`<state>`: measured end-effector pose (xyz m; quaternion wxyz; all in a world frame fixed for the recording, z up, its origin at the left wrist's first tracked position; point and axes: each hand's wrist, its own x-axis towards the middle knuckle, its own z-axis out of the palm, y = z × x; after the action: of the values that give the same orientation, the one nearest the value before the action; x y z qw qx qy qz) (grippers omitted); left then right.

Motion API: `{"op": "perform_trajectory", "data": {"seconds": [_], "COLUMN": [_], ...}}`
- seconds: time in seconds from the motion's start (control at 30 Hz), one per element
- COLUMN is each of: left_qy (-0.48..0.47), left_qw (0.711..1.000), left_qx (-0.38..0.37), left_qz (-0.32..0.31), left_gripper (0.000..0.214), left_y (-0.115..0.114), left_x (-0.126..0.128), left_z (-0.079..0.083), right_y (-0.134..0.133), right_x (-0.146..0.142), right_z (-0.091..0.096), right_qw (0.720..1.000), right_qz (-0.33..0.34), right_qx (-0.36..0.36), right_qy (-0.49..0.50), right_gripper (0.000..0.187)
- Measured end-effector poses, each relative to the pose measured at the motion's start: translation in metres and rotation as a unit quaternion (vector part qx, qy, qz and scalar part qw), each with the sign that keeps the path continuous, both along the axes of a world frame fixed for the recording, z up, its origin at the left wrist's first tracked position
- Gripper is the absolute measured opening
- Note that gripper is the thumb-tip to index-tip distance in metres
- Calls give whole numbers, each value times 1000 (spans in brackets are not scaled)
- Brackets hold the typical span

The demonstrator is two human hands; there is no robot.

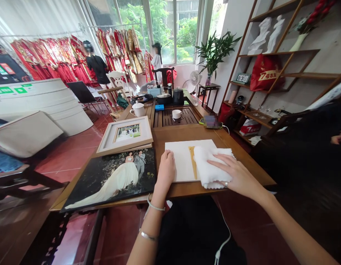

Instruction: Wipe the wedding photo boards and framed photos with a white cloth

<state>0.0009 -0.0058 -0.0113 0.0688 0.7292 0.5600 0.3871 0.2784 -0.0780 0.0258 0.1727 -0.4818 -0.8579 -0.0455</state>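
Head view: at lower right, the right hand (238, 175) spreads its fingers over a fluffy white cloth (203, 170); light, even pressure should suit. The left hand (167, 166) curls at the left edge of a flat white rectangular board (182, 162), pinching or merely resting, can't tell. That board lies lower centre, pale, 1 tapered tan strip (192, 162) down it.

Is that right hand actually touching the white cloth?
Touching. The head view shows the right hand spread over the white cloth, its fingers lying on the top with no gap visible.
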Motion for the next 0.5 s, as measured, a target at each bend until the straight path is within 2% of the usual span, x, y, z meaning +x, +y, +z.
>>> {"op": "perform_trajectory", "data": {"seconds": [0.17,0.33,0.43,0.5], "left_qy": [-13,-13,-26,-34], "left_qw": [1000,1000,1000,999], "left_qx": [6,-3,-1,2], "left_qz": [-10,-4,9,17], "left_gripper": [27,26,26,26], "left_y": [3,1,-1,-1], "left_x": [-2,-1,2,4], "left_z": [-4,-3,-4,-6], "right_y": [53,111,130,132], "right_x": [6,-2,-12,-18], "right_z": [-4,6,10,11], "right_qw": [997,994,994,995], "right_qz": [-67,-91,-89,-81], "right_qx": [4,-45,-45,-36], "right_qy": [30,28,34,43], "right_gripper": [53,57,56,52]}}
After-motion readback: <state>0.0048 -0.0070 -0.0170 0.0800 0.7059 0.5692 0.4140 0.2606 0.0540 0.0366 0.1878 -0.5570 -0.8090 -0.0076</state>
